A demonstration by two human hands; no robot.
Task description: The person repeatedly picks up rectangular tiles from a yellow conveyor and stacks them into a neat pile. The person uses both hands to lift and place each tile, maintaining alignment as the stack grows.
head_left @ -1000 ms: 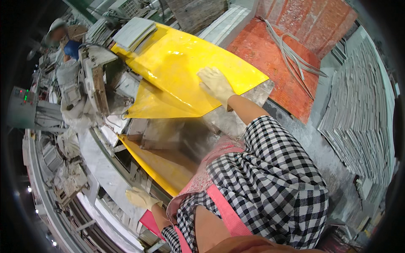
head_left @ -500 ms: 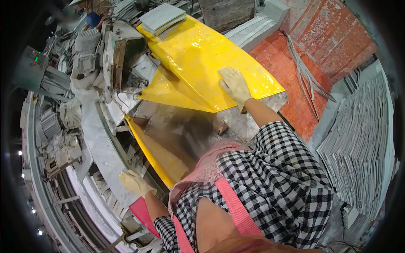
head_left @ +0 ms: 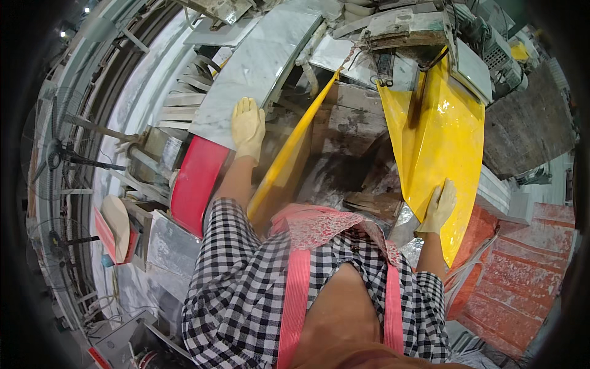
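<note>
My left hand (head_left: 247, 128), in a pale rubber glove, lies with its fingers stretched out over the edge of a long grey-white marble slab (head_left: 252, 71). It holds nothing. Just nearer than the slab is a red sheet (head_left: 198, 178), beside my left forearm. On the right, my right hand (head_left: 439, 206), gloved alike, rests flat on a wet, shiny yellow sheet (head_left: 445, 135), fingers extended, gripping nothing. Another yellow strip (head_left: 294, 142) runs slantwise between my arms, from the machine to my apron.
A dusty recess with wooden boards (head_left: 353, 132) lies between the yellow pieces. At the far side stands a grimy machine (head_left: 405, 31). White slabs on edge and an orange-red panel (head_left: 522, 264) with a looped hose are at right. Fans (head_left: 55, 150) stand at far left.
The view has swung to the left. My left hand has moved forward onto the marble slab, its fingers now pointing away from me. My right hand still lies on the yellow sheet.
</note>
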